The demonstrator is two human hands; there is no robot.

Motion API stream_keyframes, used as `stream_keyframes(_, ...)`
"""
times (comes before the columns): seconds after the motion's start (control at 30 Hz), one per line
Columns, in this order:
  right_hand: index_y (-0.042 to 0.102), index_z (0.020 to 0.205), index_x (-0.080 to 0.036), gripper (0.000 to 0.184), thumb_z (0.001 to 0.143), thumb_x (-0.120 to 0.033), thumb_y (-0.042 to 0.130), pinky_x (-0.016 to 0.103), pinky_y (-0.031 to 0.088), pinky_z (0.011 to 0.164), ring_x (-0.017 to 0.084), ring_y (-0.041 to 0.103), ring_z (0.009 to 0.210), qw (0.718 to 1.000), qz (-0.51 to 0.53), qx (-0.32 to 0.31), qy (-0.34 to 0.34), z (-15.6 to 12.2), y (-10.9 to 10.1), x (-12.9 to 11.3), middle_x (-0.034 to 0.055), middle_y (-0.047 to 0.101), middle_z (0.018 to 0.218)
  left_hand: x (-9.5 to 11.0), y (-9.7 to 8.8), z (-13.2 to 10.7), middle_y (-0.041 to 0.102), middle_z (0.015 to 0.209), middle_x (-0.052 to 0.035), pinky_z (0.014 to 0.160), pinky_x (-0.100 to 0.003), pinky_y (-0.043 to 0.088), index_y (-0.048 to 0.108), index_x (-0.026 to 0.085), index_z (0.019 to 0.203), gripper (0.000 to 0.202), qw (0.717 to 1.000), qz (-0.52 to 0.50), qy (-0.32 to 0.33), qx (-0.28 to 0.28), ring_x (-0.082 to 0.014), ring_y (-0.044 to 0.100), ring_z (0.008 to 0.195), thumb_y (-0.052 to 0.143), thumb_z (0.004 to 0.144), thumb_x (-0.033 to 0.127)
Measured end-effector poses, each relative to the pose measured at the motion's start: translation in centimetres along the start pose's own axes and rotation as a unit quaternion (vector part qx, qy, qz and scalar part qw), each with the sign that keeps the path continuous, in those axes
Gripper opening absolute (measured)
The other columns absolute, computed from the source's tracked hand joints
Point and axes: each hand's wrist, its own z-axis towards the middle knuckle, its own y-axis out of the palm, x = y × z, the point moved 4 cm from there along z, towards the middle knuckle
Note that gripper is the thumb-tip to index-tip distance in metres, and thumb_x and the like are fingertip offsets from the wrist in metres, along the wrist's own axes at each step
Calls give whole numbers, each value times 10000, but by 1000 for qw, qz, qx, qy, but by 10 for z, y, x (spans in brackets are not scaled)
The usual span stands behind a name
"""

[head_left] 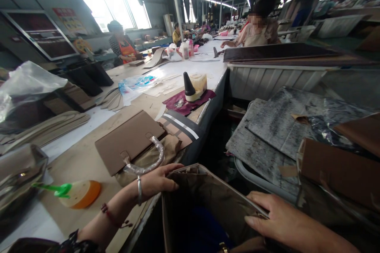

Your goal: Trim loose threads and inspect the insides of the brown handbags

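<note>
An unfinished handbag point(213, 189) with a brown lining stands wide at the mouth below me, at the table's edge. My left hand point(158, 182) grips its far left rim, thumb on the inner side. On the right rim, my right hand point(267, 213) is closed with the thumb inside the bag; its other fingers are mostly hidden behind the panel. Beyond my left wrist lies a tan handbag panel point(130, 138) with a plastic-wrapped handle point(160, 152). Left of my forearm, a squeeze bottle point(84, 194) with orange liquid and a green nozzle rests on its side.
On the long table point(71, 158), a glue container point(197, 85) with a black cone sits on maroon cloth point(184, 102). At right are a grey-covered board point(267, 126), brown bag pieces point(335, 166) and a white bin point(261, 81). Co-workers point(123, 45) sit farther along.
</note>
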Motion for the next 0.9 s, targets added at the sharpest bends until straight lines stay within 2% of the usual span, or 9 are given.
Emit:
stream_keyframes(0.2, 586, 771, -178, 164, 738, -296, 477, 200, 401, 625, 147, 550, 716, 1000, 10, 28, 5, -1, 4, 13, 8, 596, 768, -4, 9, 3, 639, 985, -73, 899, -388, 406, 496, 143, 1128, 517, 997, -54, -4, -59, -231, 567, 954, 597, 622, 126)
stream_keyframes(0.27, 587, 789, -174, 162, 719, -289, 497, 197, 398, 615, 144, 543, 716, 999, 29, 27, 5, -2, 4, 16, 4, 590, 772, -4, 8, 6, 629, 1005, -88, 889, -395, 416, 463, 131, 1158, 546, 998, -12, -10, -55, -244, 566, 955, 600, 631, 170)
stream_keyframes(0.33, 588, 836, -179, 187, 681, -268, 535, 191, 393, 613, 140, 535, 725, 998, 55, 17, 7, -4, 4, 18, -8, 584, 794, 1, 8, 10, 593, 1078, -100, 888, -401, 420, 401, 137, 1208, 620, 995, 97, -9, -18, -256, 548, 983, 602, 626, 208)
stream_keyframes(0.4, 585, 892, -189, 268, 631, -247, 579, 190, 389, 620, 138, 526, 737, 997, 79, 10, 7, -7, 4, 18, -19, 578, 824, 13, 11, 13, 517, 1192, -98, 943, -410, 372, 357, 169, 1241, 658, 959, 276, 35, 55, -259, 488, 1069, 593, 629, 218)
stream_keyframes(0.47, 579, 931, -197, 335, 601, -242, 609, 197, 389, 642, 144, 520, 763, 995, 95, 7, 6, -9, 3, 19, -21, 571, 857, 29, 25, 14, 447, 1262, -78, 993, -401, 312, 370, 207, 1234, 613, 884, 441, 107, 110, -240, 428, 1131, 571, 655, 206)
stream_keyframes(0.53, 575, 954, -201, 363, 596, -246, 620, 208, 390, 665, 154, 516, 790, 994, 105, 5, 7, -10, 2, 20, -17, 567, 879, 39, 50, 16, 443, 1255, -66, 984, -368, 327, 422, 219, 1193, 518, 830, 525, 163, 96, -214, 435, 1114, 548, 691, 199)
stream_keyframes(0.67, 574, 969, -195, 401, 579, -255, 646, 216, 391, 678, 159, 512, 799, 994, 108, -3, 2, -10, 1, 23, -13, 558, 882, 42, 98, 28, 515, 1126, -51, 950, -358, 347, 515, 218, 1072, 369, 783, 574, 239, 6, -205, 447, 1052, 567, 707, 219)
stream_keyframes(0.73, 577, 967, -195, 400, 581, -267, 653, 219, 389, 686, 159, 510, 803, 994, 106, 0, -6, -11, 1, 24, -15, 552, 879, 39, 109, 38, 522, 1072, -53, 936, -373, 345, 523, 201, 1019, 342, 775, 583, 244, 12, -214, 439, 1030, 590, 684, 211)
stream_keyframes(0.9, 572, 898, -186, 301, 609, -248, 629, 209, 382, 661, 148, 503, 784, 992, 123, 12, 6, -12, 2, 28, -22, 548, 862, 25, 109, 58, 508, 961, -49, 829, -309, 409, 461, 169, 920, 278, 811, 555, 170, 68, -181, 487, 915, 562, 662, 146)
